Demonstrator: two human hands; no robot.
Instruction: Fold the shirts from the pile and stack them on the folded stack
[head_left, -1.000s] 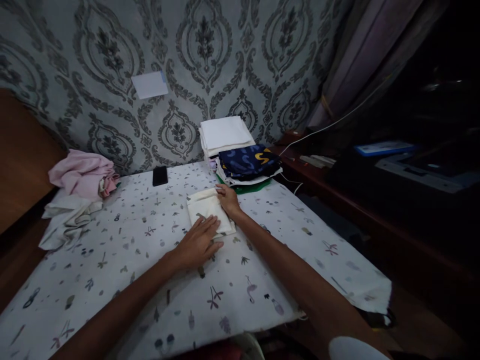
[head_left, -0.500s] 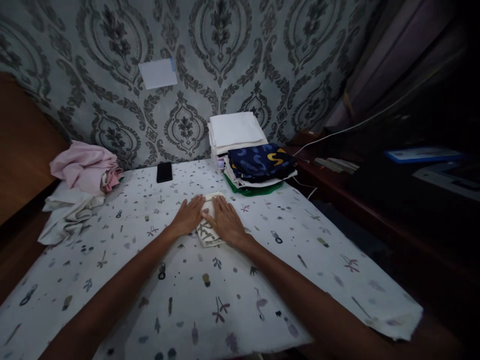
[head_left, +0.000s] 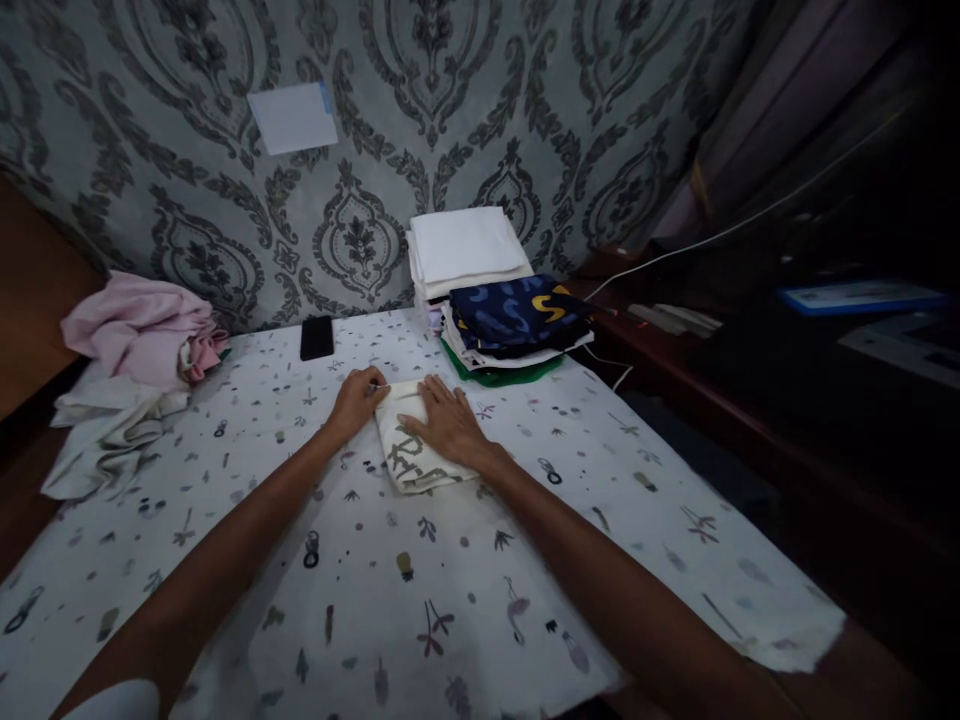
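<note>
A folded cream cloth (head_left: 420,462) with a dark olive print lies on the patterned white sheet (head_left: 360,560). At its far left corner, my left hand (head_left: 358,402) has its fingers curled in a pinch on the edge. My right hand (head_left: 451,422) rests on the right part of the cloth, palm down, with fingers stretched and thumb spread to the left. It covers some of the print.
Behind the cloth stand folded white fabrics (head_left: 469,245) and a stack topped by a navy patterned cloth (head_left: 517,312). A black phone (head_left: 316,338) lies farther left. Crumpled pink cloth (head_left: 142,325) is heaped at the left edge. A dark ledge (head_left: 675,365) runs along the right.
My left hand has gone from lying flat on the cloth to pinching its left corner. More of the cloth's face shows between my hands. The view has shifted slightly.
</note>
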